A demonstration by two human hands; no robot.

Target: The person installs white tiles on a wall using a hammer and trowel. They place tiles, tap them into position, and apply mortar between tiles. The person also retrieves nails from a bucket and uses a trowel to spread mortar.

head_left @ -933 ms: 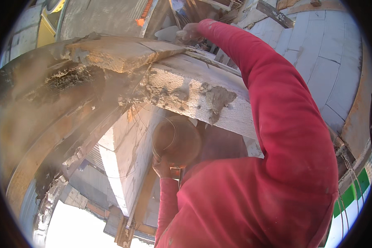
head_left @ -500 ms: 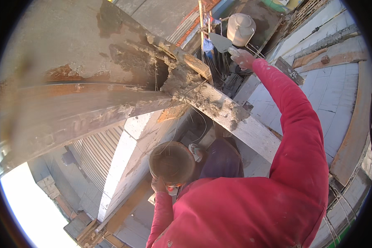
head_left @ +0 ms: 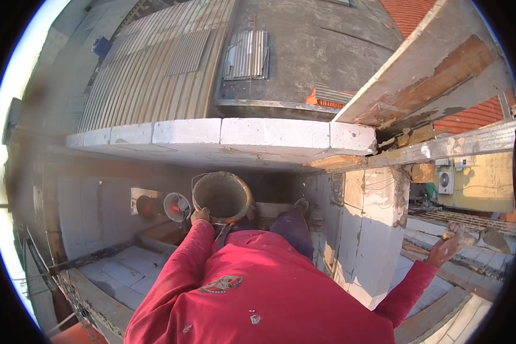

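Observation:
My left hand [head_left: 201, 216] is closed on the near-left rim of a bucket [head_left: 247, 198], which hangs or rests in front of my body. The bucket's inside is grey and crusted, and its thin wire handle stands off to the left. Out to the far right, my right hand [head_left: 445, 246] is closed round the handle of a trowel [head_left: 495, 239]. The trowel's grey blade points away to the right, apart from any wall.
A white block wall [head_left: 243, 133] crosses ahead of me. To the right stand a block pillar [head_left: 378, 200] and a slanting board [head_left: 436, 63] with mortar at its foot. A lamp-like round white thing [head_left: 176, 206] is left of the bucket. Beyond lie corrugated roofs [head_left: 155, 63].
My view has swung left, toward the block wall. My right arm, earlier stretched forward with the trowel, is now lower and out to the right. The left hand still grips the bucket.

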